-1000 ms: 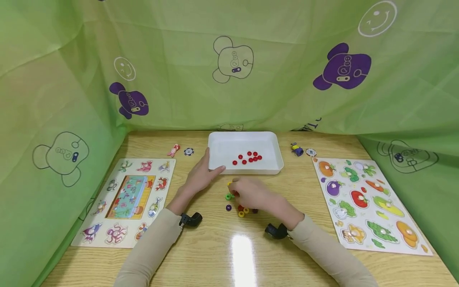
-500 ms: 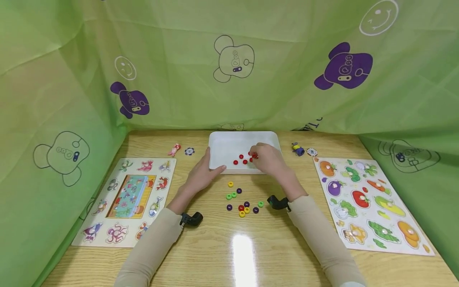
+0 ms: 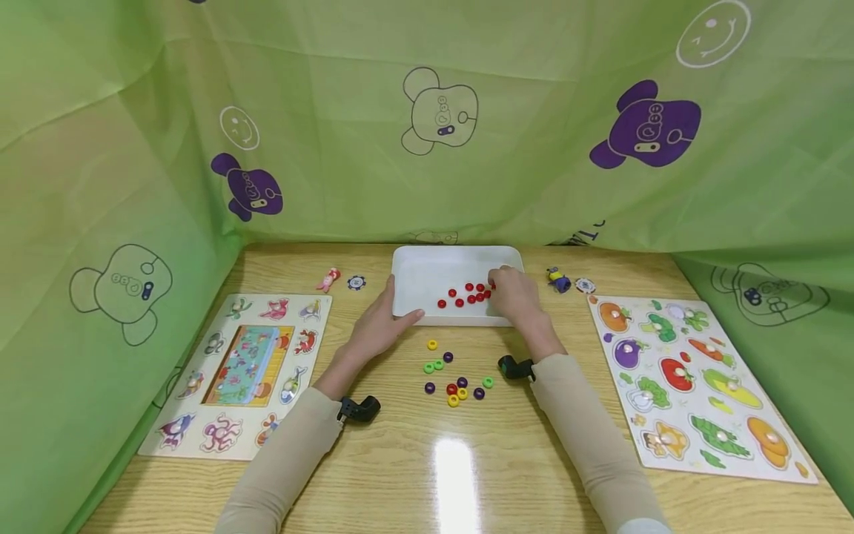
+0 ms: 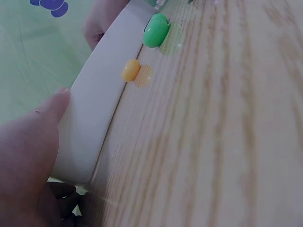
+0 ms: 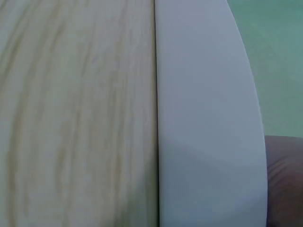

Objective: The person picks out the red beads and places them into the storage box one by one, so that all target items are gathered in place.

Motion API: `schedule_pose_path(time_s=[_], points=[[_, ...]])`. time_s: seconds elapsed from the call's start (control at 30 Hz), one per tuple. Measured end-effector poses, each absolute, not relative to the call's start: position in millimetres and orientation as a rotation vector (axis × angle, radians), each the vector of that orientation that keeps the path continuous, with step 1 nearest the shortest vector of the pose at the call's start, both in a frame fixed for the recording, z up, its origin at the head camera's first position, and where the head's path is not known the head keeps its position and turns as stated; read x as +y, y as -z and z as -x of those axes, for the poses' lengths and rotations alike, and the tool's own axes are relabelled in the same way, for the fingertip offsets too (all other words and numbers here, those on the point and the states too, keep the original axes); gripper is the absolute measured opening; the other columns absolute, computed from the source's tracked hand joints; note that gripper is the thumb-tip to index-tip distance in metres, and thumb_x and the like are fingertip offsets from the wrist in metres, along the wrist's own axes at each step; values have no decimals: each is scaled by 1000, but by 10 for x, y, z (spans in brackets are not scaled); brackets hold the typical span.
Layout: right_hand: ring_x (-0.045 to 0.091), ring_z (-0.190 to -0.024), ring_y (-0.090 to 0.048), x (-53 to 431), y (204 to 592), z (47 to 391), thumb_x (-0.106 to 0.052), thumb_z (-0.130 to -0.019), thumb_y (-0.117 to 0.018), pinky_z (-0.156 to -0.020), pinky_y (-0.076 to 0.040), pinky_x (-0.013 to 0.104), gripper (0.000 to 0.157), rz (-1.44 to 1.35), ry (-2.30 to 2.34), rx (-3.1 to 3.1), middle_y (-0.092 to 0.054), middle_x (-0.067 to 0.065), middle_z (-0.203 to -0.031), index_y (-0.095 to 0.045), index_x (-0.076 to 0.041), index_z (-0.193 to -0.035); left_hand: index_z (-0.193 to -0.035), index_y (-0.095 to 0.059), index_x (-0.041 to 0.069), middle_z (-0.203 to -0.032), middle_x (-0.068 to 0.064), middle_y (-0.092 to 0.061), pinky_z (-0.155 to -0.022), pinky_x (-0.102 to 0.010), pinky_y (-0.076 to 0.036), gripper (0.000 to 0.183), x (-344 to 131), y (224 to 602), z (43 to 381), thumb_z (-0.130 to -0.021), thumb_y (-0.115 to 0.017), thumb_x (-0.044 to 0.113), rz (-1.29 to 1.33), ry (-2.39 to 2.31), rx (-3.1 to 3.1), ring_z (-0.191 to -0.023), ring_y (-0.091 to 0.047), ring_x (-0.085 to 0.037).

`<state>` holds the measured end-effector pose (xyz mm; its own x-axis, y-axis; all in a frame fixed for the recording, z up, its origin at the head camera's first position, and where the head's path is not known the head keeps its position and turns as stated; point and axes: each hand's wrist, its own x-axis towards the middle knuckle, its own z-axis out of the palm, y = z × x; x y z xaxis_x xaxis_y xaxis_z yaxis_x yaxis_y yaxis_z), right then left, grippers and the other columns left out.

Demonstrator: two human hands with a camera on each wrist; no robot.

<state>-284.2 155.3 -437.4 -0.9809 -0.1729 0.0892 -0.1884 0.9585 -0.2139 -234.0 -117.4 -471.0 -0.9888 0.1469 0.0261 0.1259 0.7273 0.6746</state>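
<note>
A white tray (image 3: 427, 267) stands at the back of the table, with several red ring-shaped beads (image 3: 452, 293) on its floor. My left hand (image 3: 376, 326) holds its front left corner, thumb at the front wall and fingers along the left side. In the left wrist view the thumb (image 4: 59, 101) touches the rim. My right hand (image 3: 515, 293) is inside the tray's right part, fingers bent down and pinching a red bead (image 3: 494, 286), mostly covered. In the right wrist view the tray wall (image 5: 208, 118) hides all but a bit of that hand.
Yellow, green, purple and red beads (image 3: 462, 382) lie loose before the tray. A sea-animal puzzle board (image 3: 320, 315) lies left, a vegetable board (image 3: 694, 393) right. Small figures (image 3: 328, 279) and poker chips (image 3: 585, 285) flank the tray. Green cloth (image 3: 333, 185) encloses the table.
My right hand has gone from the loose beads into the tray, then moved right along the red beads there. The left hand stays at the tray corner.
</note>
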Motion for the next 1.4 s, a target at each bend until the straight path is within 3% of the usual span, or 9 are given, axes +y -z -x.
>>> schedule_pose_path(time_s=[0.3,0.43,0.63,0.83,1.1,1.4], points=[[24,-75,-59,1613,4245,2752,-6,-83,-58,-55,-46,32,26,-313,-411,-3000,-63,7,-97,-67,-12,-107,-150,6,21,-157,-7,-12,-111,-52,-27,101,-1159,4704,2351,-80,-48,71,-236,-1120,2892,-142,-21,-29],[20,-69,-58,1615,4174,2620,-6,-81,-61,-53,-45,30,23,-472,-459,-2873,-66,6,-92,-69,-11,-102,-150,4,19,-157,-7,-12,-111,-52,-27,103,-1172,4706,2366,-78,-46,73,-222,-1113,2899,-142,-21,-29],[15,-79,-61,1543,4040,2285,-11,-84,-64,-67,-51,30,18,-727,-563,-2834,-68,1,-94,-70,-11,-101,-150,4,18,-157,-7,-12,-111,-52,-28,102,-1180,4686,2372,-79,-47,72,-228,-1117,2903,-142,-22,-30],[7,-82,-60,1416,4038,1961,-9,-85,-64,-73,-51,24,18,-968,-759,-2881,-69,-3,-95,-70,-14,-101,-150,4,18,-157,-8,-12,-111,-51,-27,102,-1186,4672,2377,-80,-47,72,-227,-1128,2899,-142,-21,-29],[5,-93,-61,1184,4134,1624,-15,-84,-67,-82,-51,23,19,-1355,-616,-2920,-68,-8,-100,-71,-20,-101,-150,5,18,-157,-9,-13,-111,-52,-28,105,-1193,4682,2350,-77,-43,77,-227,-1109,2894,-142,-22,-30],[2,-74,-51,1090,4245,1490,-13,-85,-66,-70,-47,18,11,-1444,-462,-2887,-61,-11,-81,-71,-21,-90,-150,5,20,-157,-9,-13,-110,-52,-28,103,-1179,4702,2331,-78,-45,74,-225,-1112,2883,-142,-21,-30]])
